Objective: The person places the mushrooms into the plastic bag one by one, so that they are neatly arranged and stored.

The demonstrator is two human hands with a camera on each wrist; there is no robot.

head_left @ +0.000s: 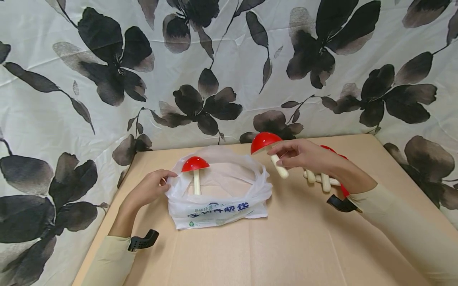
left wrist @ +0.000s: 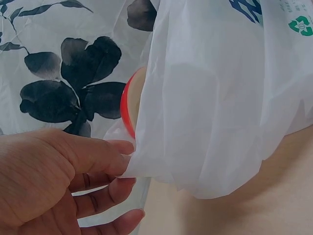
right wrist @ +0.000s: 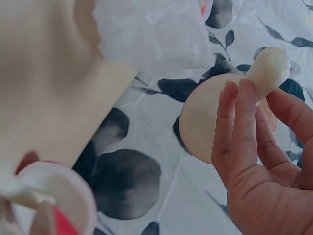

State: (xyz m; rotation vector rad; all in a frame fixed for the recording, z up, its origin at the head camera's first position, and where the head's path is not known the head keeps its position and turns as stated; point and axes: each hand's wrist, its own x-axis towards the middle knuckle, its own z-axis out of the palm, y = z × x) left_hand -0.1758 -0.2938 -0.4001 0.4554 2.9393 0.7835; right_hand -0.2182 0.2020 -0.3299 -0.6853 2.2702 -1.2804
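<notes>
Floral cloth (head_left: 204, 105) behind tan table (head_left: 214, 258). Left hand (head_left: 150, 186) pinches bag (head_left: 222, 216) rim, one mushroom (head_left: 195, 163) inside; right hand (head_left: 299, 155) grips second mushroom (head_left: 264, 141) by stem, beside bag. Apparently bagging; next move calls for shifting it over bag mouth, then release.

1 tan tabletop (head_left: 286, 242) | dark-flowered white cloth (head_left: 250, 71) behind and beside it

Head view faces forward, down; wrist views, close-up, share bag (left wrist: 210, 112).
</notes>
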